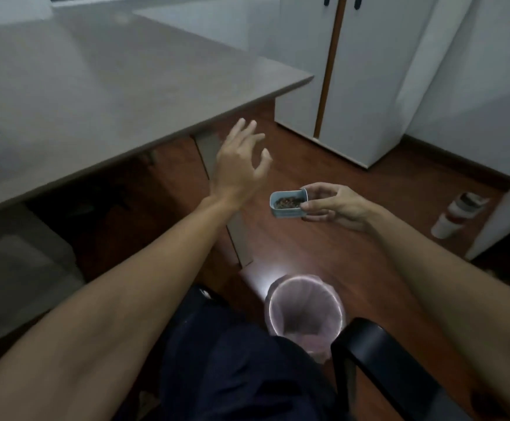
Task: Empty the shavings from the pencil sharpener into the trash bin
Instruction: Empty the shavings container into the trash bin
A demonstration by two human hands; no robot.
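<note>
My right hand (335,205) pinches a small pale blue shavings drawer (288,203) of the pencil sharpener by one end, held level with its open top up and brown shavings inside. It hangs above the wooden floor, farther from me than the trash bin (305,311), a round bin with a pinkish liner that stands on the floor by my knee. My left hand (241,165) floats to the left of the drawer, fingers spread, holding nothing, just off the desk edge.
A grey desk (101,95) fills the upper left. White cabinets (369,80) stand at the back right. A white bottle (457,214) lies tilted on the floor at right. A black chair armrest (378,360) sits beside the bin; my dark-trousered lap (232,360) is below.
</note>
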